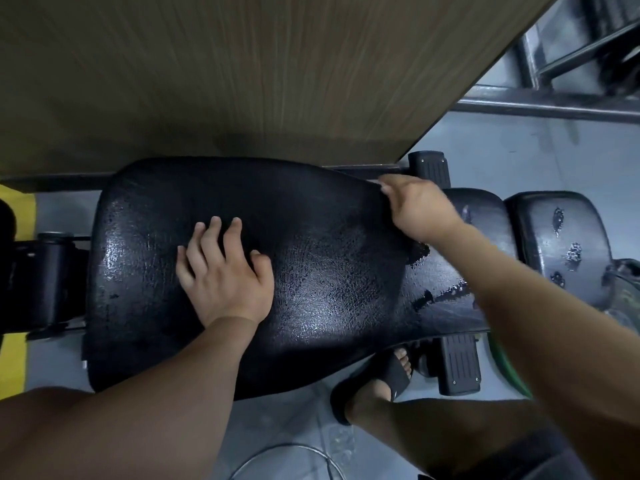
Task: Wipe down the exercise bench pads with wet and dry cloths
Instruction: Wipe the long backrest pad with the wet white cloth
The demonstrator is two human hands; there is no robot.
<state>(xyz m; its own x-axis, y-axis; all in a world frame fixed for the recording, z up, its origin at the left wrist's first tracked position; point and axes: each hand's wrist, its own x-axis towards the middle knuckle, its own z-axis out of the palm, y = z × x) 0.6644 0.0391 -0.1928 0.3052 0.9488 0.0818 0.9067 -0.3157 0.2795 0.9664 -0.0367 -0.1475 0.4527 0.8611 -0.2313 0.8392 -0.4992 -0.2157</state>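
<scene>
My left grip (225, 271) lies flat on the black cloth (311, 237), fingers spread, pressing it down. The cloth is draped over the wide end of the bench pad (446, 289), whose bare wet surface shines just right of the cloth's ragged edge. My right grip (420, 209) pinches the cloth's far right corner, fingers curled round it. Further right sits a smaller pad (561, 244) with worn patches

black crackled bench pad (329, 271), wood-grain panel (242, 71)
</scene>
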